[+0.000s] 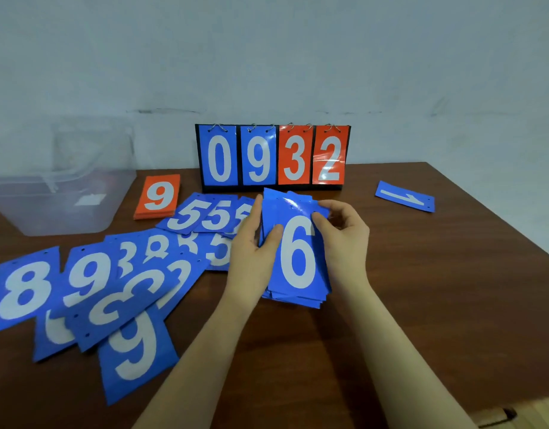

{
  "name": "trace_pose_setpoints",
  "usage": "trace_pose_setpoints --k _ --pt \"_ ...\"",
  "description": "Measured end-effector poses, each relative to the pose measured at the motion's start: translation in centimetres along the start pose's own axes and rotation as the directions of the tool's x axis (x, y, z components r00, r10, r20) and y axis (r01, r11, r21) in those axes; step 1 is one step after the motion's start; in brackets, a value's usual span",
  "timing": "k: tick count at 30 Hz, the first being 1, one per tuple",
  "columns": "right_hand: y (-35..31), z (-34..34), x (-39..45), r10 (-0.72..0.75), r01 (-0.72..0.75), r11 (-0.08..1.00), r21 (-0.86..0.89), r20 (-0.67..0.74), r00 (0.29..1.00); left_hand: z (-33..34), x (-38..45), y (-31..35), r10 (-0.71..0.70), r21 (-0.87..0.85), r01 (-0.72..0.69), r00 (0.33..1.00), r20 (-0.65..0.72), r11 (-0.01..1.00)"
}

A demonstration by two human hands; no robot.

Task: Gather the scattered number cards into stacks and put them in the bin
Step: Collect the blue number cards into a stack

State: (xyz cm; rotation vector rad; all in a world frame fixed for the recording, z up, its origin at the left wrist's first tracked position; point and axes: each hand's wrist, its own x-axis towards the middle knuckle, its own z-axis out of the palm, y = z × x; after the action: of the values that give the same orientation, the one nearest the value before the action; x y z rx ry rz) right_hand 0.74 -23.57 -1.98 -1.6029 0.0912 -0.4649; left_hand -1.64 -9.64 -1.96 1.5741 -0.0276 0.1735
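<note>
1. Forearms enter from the lower edge, cut off below the elbows; I see both reaching forward over the brown table (422,289).
2. Blue scattered cards (90,292) lie overlapped at near left; I read 8, 9, 3 and 9, but several digits beneath are partly covered.
3. Left hand (251,243) grips the left edge of the blue stack (298,258), thumb curled onto its face; its fingers behind the cards are hidden from me.
4. Right hand (344,236) pinches the stack's upper right edge, fingertips on the top card, a 6. The stack's lower end rests on the table; its count I cannot tell.
5. Blue 5 cards (202,216) fan out just beyond the left hand, the rightmost hidden behind it.
6. Orange stack (158,196) topped by a 9 sits beside them; a lone blue 1 card (405,196) lies well apart at far right.
7. Clear bin (59,193) stands at far left, its outline faint.
8. Scoreboard (273,156) at the far edge reads 0932.
</note>
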Motion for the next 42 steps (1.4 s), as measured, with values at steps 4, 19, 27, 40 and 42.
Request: trace_pose_setpoints --k 4,19,27,40,42 --pt "1.3 -1.8 1.7 0.002 -0.002 1.0 -0.01 -0.012 1.0 2.4 1.2 0.1 0.043 0.098 -0.047 0.998 0.035 0.994" --pt "10.8 -12.4 20.7 0.225 -0.118 0.418 -0.901 -0.023 0.974 12.4 13.2 -4.0 0.003 0.092 -0.002 1.0 -0.008 0.996" --pt "10.4 -12.2 18.5 0.173 0.11 0.423 -0.899 0.199 0.965 10.5 13.0 -4.9 -0.021 0.134 0.029 0.998 -0.056 0.991" --pt "5.8 -10.7 3.2 0.057 0.261 0.782 -0.566 0.482 0.874 3.8 2.8 -3.7 -0.027 0.037 0.032 0.992 -0.121 0.999" --pt "5.6 -9.9 1.8 0.046 0.233 0.83 -0.507 0.479 0.876 2.7 1.6 -4.0 -0.021 0.019 0.024 0.991 -0.129 1.0"
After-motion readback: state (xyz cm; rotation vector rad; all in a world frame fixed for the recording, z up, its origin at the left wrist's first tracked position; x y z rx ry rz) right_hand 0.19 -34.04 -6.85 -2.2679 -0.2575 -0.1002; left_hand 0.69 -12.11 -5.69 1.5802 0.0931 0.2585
